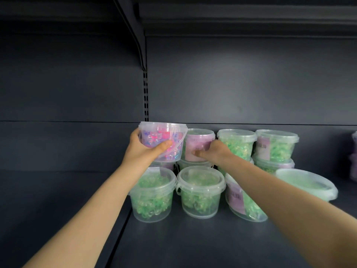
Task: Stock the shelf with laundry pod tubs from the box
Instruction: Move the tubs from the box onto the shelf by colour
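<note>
Left grip: the left hand [144, 149] is closed round the pink-and-blue pod tub [162, 142], thumb across the front wall, fingers behind the left side; the tub is held upright, lid on, bail handle hanging at its right.
Right grip: the right hand [214, 152] is pressed against the pink-labelled tub [199, 145], thumb on the label; whether the fingers wrap the far side cannot be told.
Deciding relation: the held tub is at upper-tier height, touching or nearly touching the pink-labelled tub on its right, above a lower tub [164, 165] of which only the rim is seen. Its axis is vertical. A straight lowering onto that lid is judged to be what remains; the left hand is the nearer.
Upper tier: two green pod tubs [236, 144] [276, 145] are stacked to the right.
Front row: two green tubs [153, 194] [201, 192] stand upright; a third tub [243, 202] is tilted under the right forearm.
Obstruction: none seen left of the stack on the dark shelf [183, 240]; the neighbour's rim is judged the likeliest snag.
Box: not in view.
</note>
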Available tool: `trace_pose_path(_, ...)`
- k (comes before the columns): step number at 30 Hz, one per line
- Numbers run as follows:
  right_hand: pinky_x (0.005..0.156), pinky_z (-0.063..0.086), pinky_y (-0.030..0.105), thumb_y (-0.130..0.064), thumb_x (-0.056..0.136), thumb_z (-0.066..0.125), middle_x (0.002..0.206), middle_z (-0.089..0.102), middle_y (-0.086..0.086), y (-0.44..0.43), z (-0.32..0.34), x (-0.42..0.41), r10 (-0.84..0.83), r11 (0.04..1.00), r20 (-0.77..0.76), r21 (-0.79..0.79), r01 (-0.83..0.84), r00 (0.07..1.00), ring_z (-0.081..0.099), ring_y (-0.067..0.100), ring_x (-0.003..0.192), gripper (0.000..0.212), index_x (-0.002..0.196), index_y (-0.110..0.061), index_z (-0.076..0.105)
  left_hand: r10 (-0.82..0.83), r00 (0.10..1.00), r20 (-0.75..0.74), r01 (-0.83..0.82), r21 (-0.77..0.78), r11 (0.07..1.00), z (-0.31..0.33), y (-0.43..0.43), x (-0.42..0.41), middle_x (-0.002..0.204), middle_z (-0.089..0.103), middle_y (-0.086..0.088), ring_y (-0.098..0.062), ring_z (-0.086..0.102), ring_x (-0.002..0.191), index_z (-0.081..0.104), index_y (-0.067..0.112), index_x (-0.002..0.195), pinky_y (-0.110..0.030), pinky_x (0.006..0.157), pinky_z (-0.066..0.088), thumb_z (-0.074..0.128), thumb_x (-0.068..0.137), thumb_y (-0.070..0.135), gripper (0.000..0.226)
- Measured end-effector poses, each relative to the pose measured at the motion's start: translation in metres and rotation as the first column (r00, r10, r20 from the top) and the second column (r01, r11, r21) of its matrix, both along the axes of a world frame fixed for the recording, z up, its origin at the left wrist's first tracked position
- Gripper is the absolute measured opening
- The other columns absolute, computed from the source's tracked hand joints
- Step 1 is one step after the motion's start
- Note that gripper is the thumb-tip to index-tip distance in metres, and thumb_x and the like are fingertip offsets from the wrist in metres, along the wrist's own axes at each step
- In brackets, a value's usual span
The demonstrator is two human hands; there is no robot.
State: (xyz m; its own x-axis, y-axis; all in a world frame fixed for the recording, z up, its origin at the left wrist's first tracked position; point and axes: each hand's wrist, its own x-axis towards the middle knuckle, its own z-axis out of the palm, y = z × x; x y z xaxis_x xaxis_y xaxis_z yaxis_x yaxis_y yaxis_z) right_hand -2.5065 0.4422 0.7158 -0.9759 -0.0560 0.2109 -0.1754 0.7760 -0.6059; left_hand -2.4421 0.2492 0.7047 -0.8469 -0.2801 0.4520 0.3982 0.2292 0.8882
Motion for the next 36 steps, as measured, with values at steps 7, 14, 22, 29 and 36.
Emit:
trace_pose_path(7,0.07,0.039,0.027,-0.023,0.087,0.062,0.085,0.056,0.019,0.054,0.024,0.055,0.146,0.987,-0.018,-0.069,-0.147,0.989,0.049,0.018,0.08,0.035,0.097,0.011,0.063,0.001,0.999,-0.052,-0.002,-0.02,1.0,0.012,0.043,0.036,0.129,0.052,0.009,-0.01,0.054,0.114,0.035,0.023,0.135,-0.032,0.1,0.044,0.08,0.067,0.034,0.083)
trace_pose_path(14,0.081,0.05,0.028,-0.022,0.09,0.061,0.103,0.064,0.003,0.158,0.009,0.153,0.262,0.83,-0.117,-0.479,-0.286,0.958,0.063,0.014,0.091,0.022,0.11,-0.012,0.059,-0.032,0.998,-0.052,0.028,-0.076,0.997,0.01,0.147,0.106,0.129,0.052,0.009,-0.011,0.052,0.118,0.039,0.021,0.131,-0.034,0.102,0.042,0.082,0.057,0.049,0.089)
trace_pose_path(22,0.085,0.053,0.03,-0.032,0.087,0.064,0.107,0.063,-0.004,0.302,-0.026,0.255,0.117,0.662,-0.183,-0.718,-0.214,0.976,0.061,0.012,0.102,0.037,0.12,-0.016,0.055,-0.15,0.989,-0.016,0.15,-0.021,0.989,-0.012,0.313,0.18,0.129,0.048,0.015,-0.008,0.048,0.12,0.034,0.018,0.137,-0.024,0.097,0.042,0.081,0.059,0.054,0.098)
trace_pose_path(29,0.085,0.052,0.029,-0.034,0.09,0.061,0.113,0.065,0.002,0.407,-0.029,0.287,0.027,0.694,-0.189,-0.704,-0.155,0.982,0.062,0.014,0.106,0.031,0.114,-0.015,0.059,-0.3,0.954,0.017,0.3,-0.025,0.954,-0.012,0.441,0.193,0.119,0.051,0.017,0.0,0.051,0.109,0.038,0.017,0.126,-0.016,0.085,0.041,0.078,0.071,0.039,0.071)
trace_pose_path(36,0.084,0.054,0.031,-0.036,0.087,0.064,0.111,0.063,0.004,0.508,-0.023,0.273,-0.132,0.698,-0.223,-0.713,-0.069,0.966,0.06,0.013,0.092,0.042,0.117,-0.007,0.059,-0.428,0.904,0.002,0.427,-0.061,0.902,0.0,0.556,0.164,0.106,0.049,0.02,0.013,0.046,0.086,0.035,0.023,0.125,0.0,0.055,0.039,0.075,0.077,0.03,0.063)
